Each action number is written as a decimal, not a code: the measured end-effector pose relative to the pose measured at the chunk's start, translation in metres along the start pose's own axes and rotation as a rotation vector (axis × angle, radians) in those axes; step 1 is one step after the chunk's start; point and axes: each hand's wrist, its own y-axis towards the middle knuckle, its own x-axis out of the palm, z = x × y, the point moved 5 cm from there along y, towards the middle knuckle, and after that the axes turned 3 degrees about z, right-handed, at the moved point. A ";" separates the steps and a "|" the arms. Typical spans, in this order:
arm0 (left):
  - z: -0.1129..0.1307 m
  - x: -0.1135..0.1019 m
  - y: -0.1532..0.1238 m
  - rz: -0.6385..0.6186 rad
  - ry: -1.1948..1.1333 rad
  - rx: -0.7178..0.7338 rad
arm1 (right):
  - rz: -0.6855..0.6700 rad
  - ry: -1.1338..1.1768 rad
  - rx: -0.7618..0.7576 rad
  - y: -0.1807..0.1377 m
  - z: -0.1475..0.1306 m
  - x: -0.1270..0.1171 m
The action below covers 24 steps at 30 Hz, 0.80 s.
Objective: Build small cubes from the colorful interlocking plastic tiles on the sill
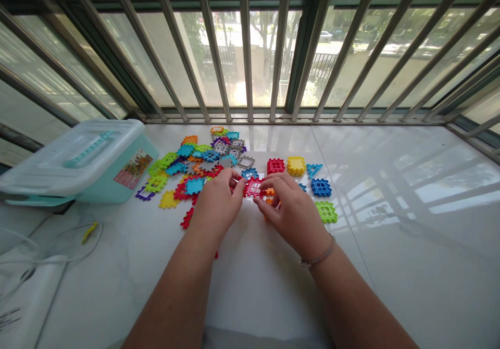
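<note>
My left hand [219, 203] and my right hand [291, 208] meet over a white marble ledge [390, 224], both pinching a red window-patterned plastic building tile [253, 187] between their fingertips. An orange piece [269, 192] peeks out under my right fingers. Just beyond lie a red cube [275, 166], a yellow cube [296, 165], a blue triangle tile [313, 169], a blue square tile [321, 187] and a green square tile [326, 211]. A heap of several mixed-colour tiles [195, 166] spreads to the left of my left hand.
A teal storage box with a clear lid and handle [82, 161] stands at the left. White cables [50, 250] trail at the lower left. Metal window bars [246, 52] close off the far side of the ledge.
</note>
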 end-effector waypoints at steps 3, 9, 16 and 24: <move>0.000 0.000 0.000 -0.001 0.010 0.007 | -0.003 -0.007 0.003 0.000 0.000 0.001; -0.001 0.004 0.000 -0.027 0.064 0.026 | -0.044 -0.027 0.012 -0.001 0.003 0.004; 0.003 0.009 -0.002 -0.114 0.075 0.073 | -0.035 0.000 -0.006 0.000 0.005 0.006; 0.001 0.009 -0.002 -0.120 -0.193 0.014 | 0.057 0.074 -0.031 0.001 0.005 0.001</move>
